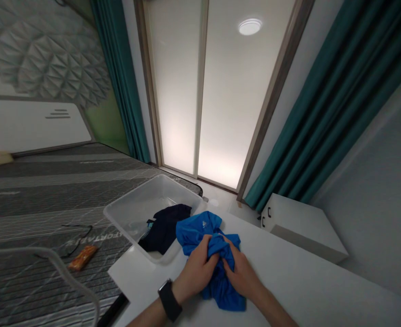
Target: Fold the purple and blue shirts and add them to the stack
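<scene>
A crumpled blue garment [200,227] with a small white logo is bunched up over the white table. Both hands grip its middle, close together. My left hand [200,263], with a dark watch on the wrist, pinches the cloth from the left. From the right, my right hand [239,270] has its fingers curled into the folds, partly hidden by fabric. Part of the cloth hangs down below the hands. Just left of it stands a translucent plastic bin [125,220] with dark navy clothing [169,225] inside.
The white table [289,281] runs off to the right. At left lies a mattress [50,200] with an orange packet [83,258] and a thin dark cord; a pale curved tube [55,261] crosses the lower left. A white cabinet [303,222] stands beyond the table.
</scene>
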`<state>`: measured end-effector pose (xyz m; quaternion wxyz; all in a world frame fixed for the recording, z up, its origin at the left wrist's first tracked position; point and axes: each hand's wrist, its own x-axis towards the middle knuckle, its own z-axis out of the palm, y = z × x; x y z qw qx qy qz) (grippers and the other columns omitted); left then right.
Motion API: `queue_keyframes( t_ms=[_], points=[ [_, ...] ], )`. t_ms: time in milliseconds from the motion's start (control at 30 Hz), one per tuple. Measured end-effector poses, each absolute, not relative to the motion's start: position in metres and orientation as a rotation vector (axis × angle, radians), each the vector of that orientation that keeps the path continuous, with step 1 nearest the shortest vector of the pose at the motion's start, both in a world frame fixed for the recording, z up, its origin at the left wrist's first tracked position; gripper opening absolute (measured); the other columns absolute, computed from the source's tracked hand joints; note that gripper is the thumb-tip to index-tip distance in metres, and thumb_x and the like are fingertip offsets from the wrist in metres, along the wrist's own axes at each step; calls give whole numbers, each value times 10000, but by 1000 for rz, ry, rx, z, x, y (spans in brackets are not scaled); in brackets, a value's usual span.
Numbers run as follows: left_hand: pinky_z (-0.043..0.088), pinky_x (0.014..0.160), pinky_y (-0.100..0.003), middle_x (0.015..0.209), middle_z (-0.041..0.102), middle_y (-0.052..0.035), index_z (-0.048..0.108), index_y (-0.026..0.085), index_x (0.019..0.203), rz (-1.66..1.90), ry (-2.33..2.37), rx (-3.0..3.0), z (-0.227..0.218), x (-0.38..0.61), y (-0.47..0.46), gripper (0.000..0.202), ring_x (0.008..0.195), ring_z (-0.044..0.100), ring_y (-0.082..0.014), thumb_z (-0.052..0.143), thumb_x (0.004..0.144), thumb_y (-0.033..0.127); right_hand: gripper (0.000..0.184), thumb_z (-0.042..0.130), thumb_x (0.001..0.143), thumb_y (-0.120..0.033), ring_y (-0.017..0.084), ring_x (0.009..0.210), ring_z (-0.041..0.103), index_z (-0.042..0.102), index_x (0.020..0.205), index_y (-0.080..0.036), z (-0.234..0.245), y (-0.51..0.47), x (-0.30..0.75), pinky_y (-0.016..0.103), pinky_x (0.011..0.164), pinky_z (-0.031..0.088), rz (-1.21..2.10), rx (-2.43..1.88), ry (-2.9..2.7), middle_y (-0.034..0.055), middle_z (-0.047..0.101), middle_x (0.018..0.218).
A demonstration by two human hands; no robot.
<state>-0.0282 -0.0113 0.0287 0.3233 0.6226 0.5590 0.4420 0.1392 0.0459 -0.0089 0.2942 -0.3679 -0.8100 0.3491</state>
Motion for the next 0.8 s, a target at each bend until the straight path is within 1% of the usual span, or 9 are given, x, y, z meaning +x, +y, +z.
queue_keyframes(
  t_ms=[100,200,267,333,400,500,600,700,800],
  points=[
    [410,1010,-401,1229,624,-101,527,193,1248,1114,1530,1749,40,-25,-7,342,1131,569,-245,485,923,292,462,378,935,-375,250,1160,588,535,1322,-179,-7,46,151,403,1015,433,919,-1121,-2151,121,636,1250],
    [370,1044,-436,1266,617,-102,535,202,1288,1030,1528,1803,48,-25,3,405,1168,555,-261,358,985,402,486,340,950,-470,266,1028,647,595,1240,-176,-8,45,173,397,935,473,872,-1251,-2154,130,685,1149],
    [384,1037,-412,1263,628,-89,531,211,1308,914,1428,1809,51,-21,10,464,1171,566,-247,271,1004,446,517,317,950,-514,272,979,662,614,1211,-182,-11,43,192,399,915,477,830,-1325,-2138,129,703,1099],
    [404,1017,-399,1272,625,-92,495,210,1355,801,1350,1831,51,-13,16,510,1161,576,-246,267,997,492,553,292,947,-542,279,970,664,608,1217,-177,-13,42,210,408,909,476,798,-1394,-2087,131,708,1080],
    [394,1022,-423,1323,588,-118,404,191,1434,709,1296,1903,47,-2,18,569,1175,564,-263,287,985,521,587,268,946,-559,281,1000,655,592,1239,-166,-14,40,225,416,928,468,788,-1443,-2006,137,699,1102],
    [322,1065,-509,1398,516,-159,255,174,1511,580,1196,2119,36,15,15,718,1238,501,-326,425,924,553,597,282,939,-578,273,1070,629,602,1230,-167,-10,32,244,412,985,441,814,-1464,-1900,137,681,1157],
    [279,1069,-570,1366,534,-166,247,189,1512,480,1148,2319,22,25,9,914,1220,491,-377,659,760,505,570,321,931,-581,267,1078,625,623,1211,-187,-3,18,260,405,999,436,851,-1450,-1852,119,682,1164],
    [338,1044,-512,1316,573,-145,299,200,1486,455,1165,2354,12,26,6,832,1158,538,-337,644,739,324,536,327,935,-570,251,1010,649,644,1189,-219,3,4,275,382,947,472,879,-1429,-1824,83,707,1101],
    [412,958,-427,1157,663,-99,507,220,1327,512,1209,2312,12,22,7,541,1044,598,-282,520,787,211,532,350,916,-584,253,917,669,682,1120,-222,10,-5,289,373,883,504,835,-1476,-1755,71,730,989]
  ],
)
